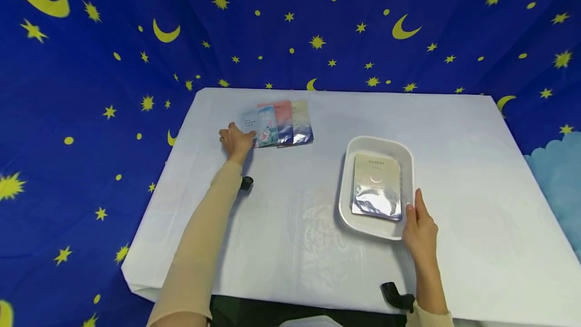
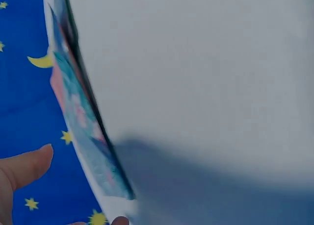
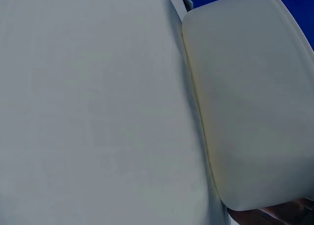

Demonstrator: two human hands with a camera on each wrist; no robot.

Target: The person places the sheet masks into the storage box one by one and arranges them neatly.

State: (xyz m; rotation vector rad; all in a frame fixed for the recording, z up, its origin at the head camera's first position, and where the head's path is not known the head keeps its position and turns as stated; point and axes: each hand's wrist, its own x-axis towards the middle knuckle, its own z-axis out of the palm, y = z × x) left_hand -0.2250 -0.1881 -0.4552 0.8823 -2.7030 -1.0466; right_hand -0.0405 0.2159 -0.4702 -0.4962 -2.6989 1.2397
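Observation:
Three flat sachets lie overlapping at the table's back left: a light blue one with a floral print (image 1: pixel 265 127), a pink one with a dark blue silvery bottom (image 1: pixel 283 115), and a cream and silver one (image 1: pixel 301 122). My left hand (image 1: pixel 236 141) is at the lower left corner of the blue sachet, its fingers spread. In the left wrist view the thumb (image 2: pixel 32 165) stands apart from the sachets. My right hand (image 1: pixel 419 233) holds the near right corner of a white plastic tray (image 1: pixel 369 226), thumb at the rim. A cream and silver sachet (image 1: pixel 376 185) lies inside the tray.
A white cloth (image 1: pixel 281 206) covers the table. Behind it hangs a blue curtain (image 1: pixel 290 29) with yellow moons and stars. Black wrist mounts (image 1: pixel 396 296) stick out beside both arms. A light blue scalloped shape (image 1: pixel 558 175) is at the far right.

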